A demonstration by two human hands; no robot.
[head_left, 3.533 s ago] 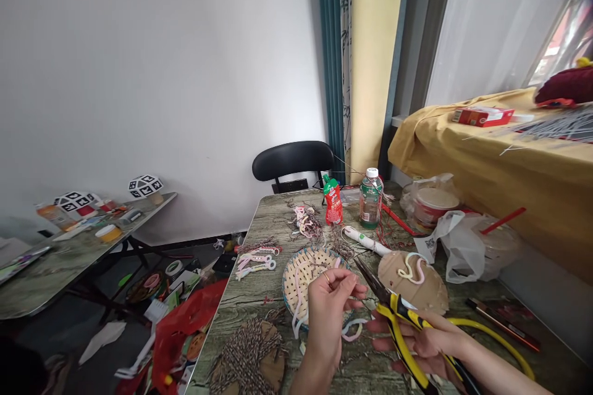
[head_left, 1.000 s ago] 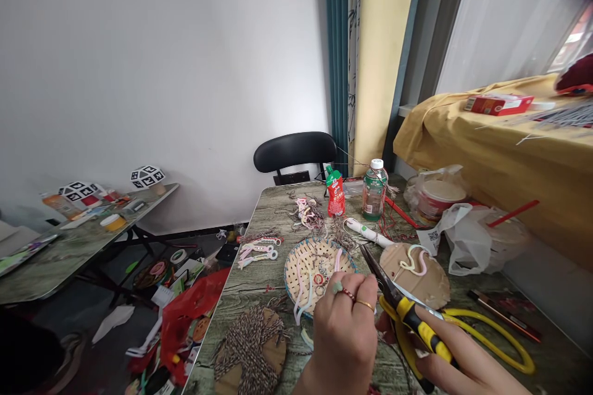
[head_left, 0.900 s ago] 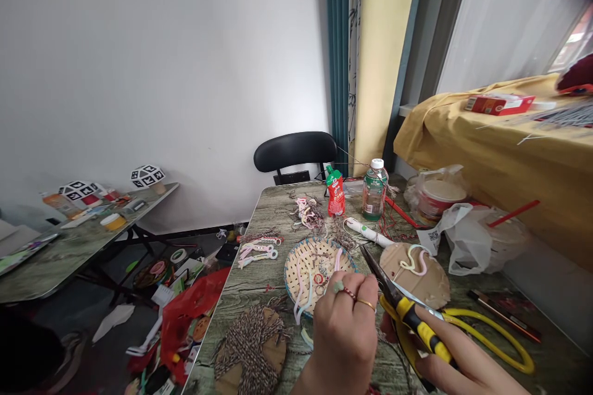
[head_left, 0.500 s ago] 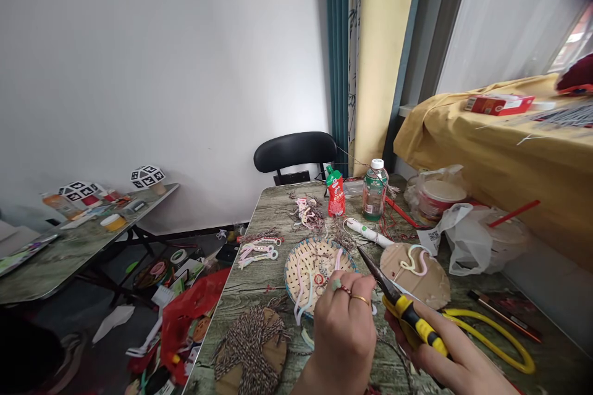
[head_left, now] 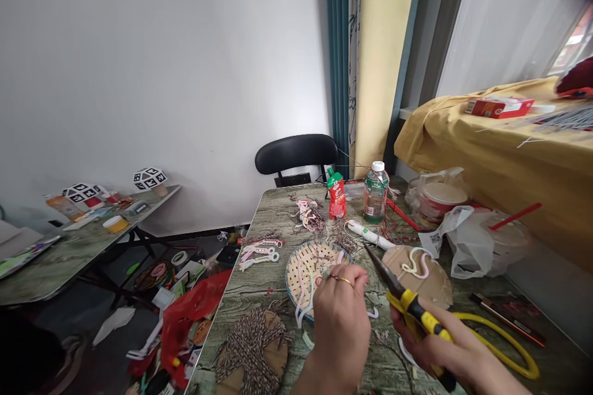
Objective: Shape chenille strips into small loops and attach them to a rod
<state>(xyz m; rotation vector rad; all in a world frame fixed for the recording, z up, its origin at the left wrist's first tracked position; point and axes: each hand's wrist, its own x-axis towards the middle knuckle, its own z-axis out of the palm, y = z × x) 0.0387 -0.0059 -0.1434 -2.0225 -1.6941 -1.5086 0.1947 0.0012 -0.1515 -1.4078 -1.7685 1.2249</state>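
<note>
My right hand [head_left: 438,339] is wrapped round the yellow-and-black handles of long-nose pliers [head_left: 388,274], their dark jaws pointing up and to the left. My left hand [head_left: 340,315], with rings on its fingers, is closed just left of the pliers, apart from them; whatever its fingers pinch is hidden. Behind it lies a round woven basket [head_left: 296,262] with pastel cords and small rings in it. Beyond the pliers a cardboard disc [head_left: 433,287] carries a looped pastel cord [head_left: 419,265].
Brown speckled yarn wound on cardboard [head_left: 252,345] lies at the near left. Pastel braided pieces [head_left: 259,254], a red pouch [head_left: 336,196], a bottle [head_left: 375,194] and a white tube [head_left: 368,233] stand or lie farther back. Yellow-handled scissors [head_left: 507,345] and bagged tubs [head_left: 500,237] are at right.
My left hand has shifted slightly left and its wrist has turned. The pliers in my right hand have moved a little right and down, widening the gap between the hands.
</note>
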